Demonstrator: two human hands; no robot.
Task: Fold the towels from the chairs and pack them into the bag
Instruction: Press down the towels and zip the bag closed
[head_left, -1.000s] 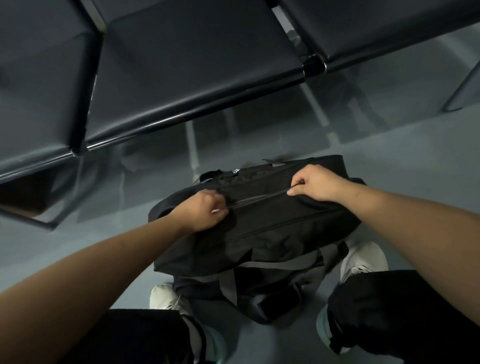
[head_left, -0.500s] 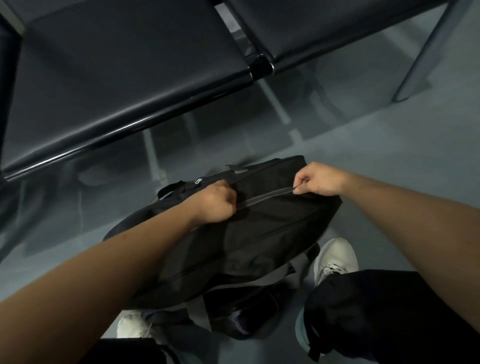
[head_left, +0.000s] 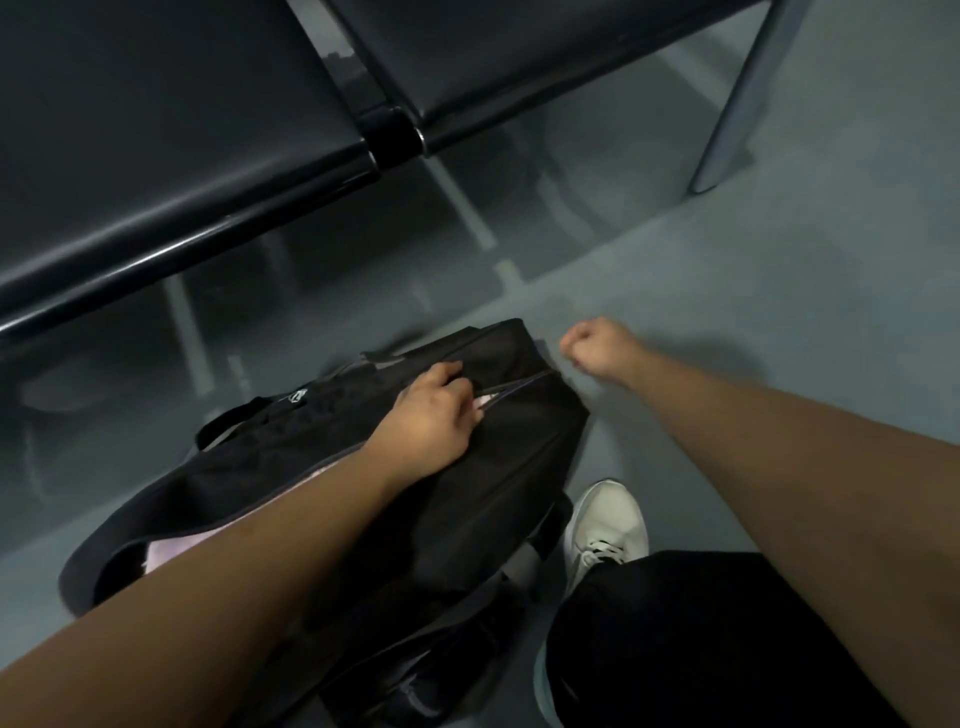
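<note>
Left hand (head_left: 434, 415) is gripping the black duffel bag (head_left: 493, 493) at its zipper opening, with the forearm lying along the bag's top. Right hand (head_left: 597, 348) is hovering as a curled fist just off the bag's far end, with nothing visible in it. Bag is sitting on the floor (head_left: 779, 312) below the chairs' (head_left: 156, 156) front edge, with a pink towel (head_left: 166, 553) showing inside.

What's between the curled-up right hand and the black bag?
Only a thin strip of bare grey floor: the right hand is just past the black bag, not touching it. The head view shows this.
</note>
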